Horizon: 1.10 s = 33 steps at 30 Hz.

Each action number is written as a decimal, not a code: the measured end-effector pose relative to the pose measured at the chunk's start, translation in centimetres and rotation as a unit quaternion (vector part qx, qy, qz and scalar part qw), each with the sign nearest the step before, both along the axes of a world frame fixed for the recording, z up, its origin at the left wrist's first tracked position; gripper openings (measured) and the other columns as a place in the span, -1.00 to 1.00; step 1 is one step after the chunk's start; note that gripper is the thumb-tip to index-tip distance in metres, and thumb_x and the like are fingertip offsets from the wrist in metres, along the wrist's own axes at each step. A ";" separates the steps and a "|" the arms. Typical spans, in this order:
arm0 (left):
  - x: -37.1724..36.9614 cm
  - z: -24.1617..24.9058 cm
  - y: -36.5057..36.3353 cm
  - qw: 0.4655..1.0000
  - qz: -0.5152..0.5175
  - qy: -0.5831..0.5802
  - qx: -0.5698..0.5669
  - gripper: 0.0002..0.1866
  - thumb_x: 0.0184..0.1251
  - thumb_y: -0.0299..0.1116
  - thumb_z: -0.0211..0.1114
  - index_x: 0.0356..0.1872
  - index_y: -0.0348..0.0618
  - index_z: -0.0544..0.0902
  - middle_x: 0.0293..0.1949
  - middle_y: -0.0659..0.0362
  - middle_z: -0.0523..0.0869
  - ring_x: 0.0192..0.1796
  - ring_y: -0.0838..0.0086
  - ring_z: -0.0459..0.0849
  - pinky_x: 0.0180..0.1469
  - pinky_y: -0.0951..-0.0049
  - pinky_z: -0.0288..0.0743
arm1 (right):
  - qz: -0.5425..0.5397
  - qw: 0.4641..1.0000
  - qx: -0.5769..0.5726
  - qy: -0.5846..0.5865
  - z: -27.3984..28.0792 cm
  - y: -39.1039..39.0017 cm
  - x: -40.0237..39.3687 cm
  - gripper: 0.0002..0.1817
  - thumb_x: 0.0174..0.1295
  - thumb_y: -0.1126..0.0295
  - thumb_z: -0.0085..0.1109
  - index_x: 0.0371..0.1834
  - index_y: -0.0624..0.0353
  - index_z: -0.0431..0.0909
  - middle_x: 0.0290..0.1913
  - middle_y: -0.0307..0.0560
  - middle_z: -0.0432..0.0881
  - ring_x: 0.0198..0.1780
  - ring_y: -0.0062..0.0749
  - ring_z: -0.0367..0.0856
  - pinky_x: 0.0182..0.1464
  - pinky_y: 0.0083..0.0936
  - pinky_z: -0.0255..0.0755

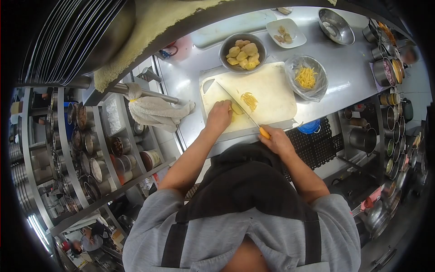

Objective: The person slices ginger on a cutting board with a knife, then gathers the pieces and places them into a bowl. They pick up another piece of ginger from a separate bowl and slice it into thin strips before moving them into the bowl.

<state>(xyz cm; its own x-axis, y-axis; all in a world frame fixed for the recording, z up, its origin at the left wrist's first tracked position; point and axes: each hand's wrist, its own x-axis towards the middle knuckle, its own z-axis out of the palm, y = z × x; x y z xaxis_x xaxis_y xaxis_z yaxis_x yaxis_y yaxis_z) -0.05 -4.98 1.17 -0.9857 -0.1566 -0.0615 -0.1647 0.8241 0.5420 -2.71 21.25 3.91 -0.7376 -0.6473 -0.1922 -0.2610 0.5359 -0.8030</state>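
My right hand [277, 141] is closed around the yellow-orange handle of a long kitchen knife [244, 111], its blade slanting across the white cutting board [276, 113]. On the blade's left side, my left hand [219, 114] presses with bent fingers on a yellow potato piece [236, 109]. Just right of the blade lies a small heap of potato strips [249, 101]. Behind the board, a steel bowl [222, 54] holds several peeled potatoes [244, 56]. Right of the board stands a plastic-lined bowl [322, 84] with more yellow strips [306, 78] inside.
A white square dish [272, 28] with small pieces and a steel bowl [336, 26] stand at the back of the steel counter [349, 68]. A towel [156, 112] hangs from a rail at left. Pots fill shelves on both sides. Another person [88, 240] is far lower left.
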 end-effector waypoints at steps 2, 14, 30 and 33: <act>0.4 0.2 0.3 0.999 0.007 0.032 0.000 -0.76 0.21 -0.49 0.29 -0.08 -0.22 0.60 -0.18 0.00 0.67 -0.02 0.06 0.61 0.04 0.10 0.55 | -0.004 1.000 -0.004 0.012 -0.2 0.1 0.1 -0.58 0.25 0.28 0.31 0.14 0.21 0.59 -0.18 0.35 0.68 -0.10 0.29 0.65 -0.04 -0.06 0.52; 0.3 -0.7 0.3 0.986 -0.045 0.156 0.031 -0.83 0.15 -0.53 0.34 -0.21 -0.24 0.66 -0.18 0.01 0.71 -0.06 0.04 0.62 0.04 0.16 0.53 | -0.027 1.000 0.009 -0.006 1.2 -0.3 0.3 -0.67 0.41 0.19 0.18 0.04 0.23 0.60 -0.25 0.33 0.67 -0.14 0.31 0.63 -0.11 0.00 0.49; -0.1 -0.6 0.2 0.987 -0.046 0.148 0.038 -0.83 0.13 -0.52 0.35 -0.23 -0.25 0.67 -0.18 0.01 0.71 -0.07 0.05 0.61 0.05 0.14 0.52 | 0.010 0.999 -0.034 0.003 -0.6 -5.3 -2.5 -0.74 0.43 0.24 0.11 -0.17 0.25 0.56 -0.31 0.30 0.65 -0.20 0.30 0.61 -0.14 0.05 0.44; -0.1 -0.4 0.3 0.986 -0.044 0.156 0.037 -0.86 0.13 -0.53 0.29 -0.26 -0.25 0.66 -0.20 0.02 0.69 -0.08 0.07 0.60 0.02 0.16 0.54 | -0.011 0.999 -0.030 0.016 0.0 -4.2 -2.0 -0.75 0.44 0.25 0.11 -0.17 0.25 0.56 -0.31 0.29 0.65 -0.20 0.29 0.61 -0.14 0.05 0.44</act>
